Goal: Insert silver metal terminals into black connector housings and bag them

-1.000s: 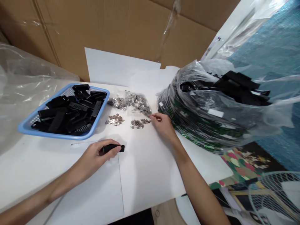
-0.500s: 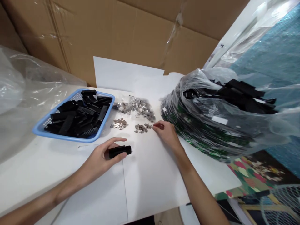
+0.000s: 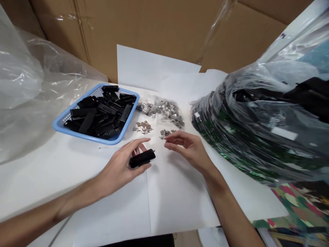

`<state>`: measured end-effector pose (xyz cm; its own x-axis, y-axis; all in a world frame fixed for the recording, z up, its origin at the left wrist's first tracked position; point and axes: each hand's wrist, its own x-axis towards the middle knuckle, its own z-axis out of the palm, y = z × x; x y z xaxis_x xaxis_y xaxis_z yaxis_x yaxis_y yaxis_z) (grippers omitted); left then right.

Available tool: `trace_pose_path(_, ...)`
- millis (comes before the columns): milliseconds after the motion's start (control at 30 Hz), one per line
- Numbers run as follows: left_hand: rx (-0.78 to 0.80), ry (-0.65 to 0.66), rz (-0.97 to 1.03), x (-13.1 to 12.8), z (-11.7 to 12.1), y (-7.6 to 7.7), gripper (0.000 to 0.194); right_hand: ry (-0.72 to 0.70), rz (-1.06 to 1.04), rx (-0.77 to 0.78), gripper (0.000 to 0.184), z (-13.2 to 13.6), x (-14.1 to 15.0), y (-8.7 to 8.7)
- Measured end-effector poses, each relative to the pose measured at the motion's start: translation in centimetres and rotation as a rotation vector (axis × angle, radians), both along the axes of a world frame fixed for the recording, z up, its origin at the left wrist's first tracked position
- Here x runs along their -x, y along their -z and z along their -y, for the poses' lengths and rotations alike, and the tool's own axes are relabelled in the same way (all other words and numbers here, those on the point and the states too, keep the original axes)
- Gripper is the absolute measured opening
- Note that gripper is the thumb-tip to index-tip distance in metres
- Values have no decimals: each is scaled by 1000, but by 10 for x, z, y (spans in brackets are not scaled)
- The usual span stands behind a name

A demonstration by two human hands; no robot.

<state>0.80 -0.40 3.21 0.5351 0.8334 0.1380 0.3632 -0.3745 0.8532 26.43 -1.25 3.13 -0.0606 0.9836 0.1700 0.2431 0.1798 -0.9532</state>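
My left hand [image 3: 123, 163] grips a black plastic casing [image 3: 143, 158] between thumb and fingers. A small metal tip sticks out of the casing's right end. My right hand [image 3: 189, 147] is curled in a loose pinch just to the right of the casing, not touching it. Whatever its thumb and forefinger hold is too small to make out. Just behind those fingertips lies a small pile of bent metal pieces [image 3: 166, 133], partly covered by the hand. Flat metal pieces [image 3: 144, 127] form another pile to the left.
A blue basket [image 3: 59, 130] full of black casings [image 3: 102, 113] stands at the left. Clear bags of metal parts [image 3: 169, 111] lie behind the piles. A large plastic sack [image 3: 231, 137] of black and green parts bulges at the right. Cardboard [image 3: 159, 27] rises behind.
My right hand has drawn back from the right edge of the bent-piece pile, towards the casing. My left hand has tilted the casing's right end upward. The whole view has shifted.
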Motion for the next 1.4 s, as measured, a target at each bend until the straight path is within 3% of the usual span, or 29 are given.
trace_pose_path(233, 452, -2, 203, -6, 0, -5, 44, -56, -126, 90, 12, 9, 7, -5)
trace_pose_path(333, 505, -36, 308, -8, 0, -2, 48, -67, -149, 145, 14, 12, 8, -9)
trace_pose_path(500, 541, 11, 328, -9, -4, 2, 26, -119, -160, 233, 14, 16, 16, -12)
trace_pose_path(567, 448, 48, 266, -8, -4, 4, 27, -121, -187, 263, 15, 17, 20, -12)
trace_pose_path(767, -222, 15, 45, -3, -4, 14, 6, -15, -230, 267, 21, 18, 29, -7)
trace_pose_path(867, -396, 10, 32, -3, -4, 18, 9, 45, -223, 243, 21, 19, 31, -7)
trace_pose_path(1133, -470, 70, 16, -1, 1, 18, 26, 122, -104, 152, 18, 21, 36, -5)
trace_pose_path(1400, -430, 10, 35, -4, 6, 12, 31, 133, -39, 103, 20, 23, 43, -2)
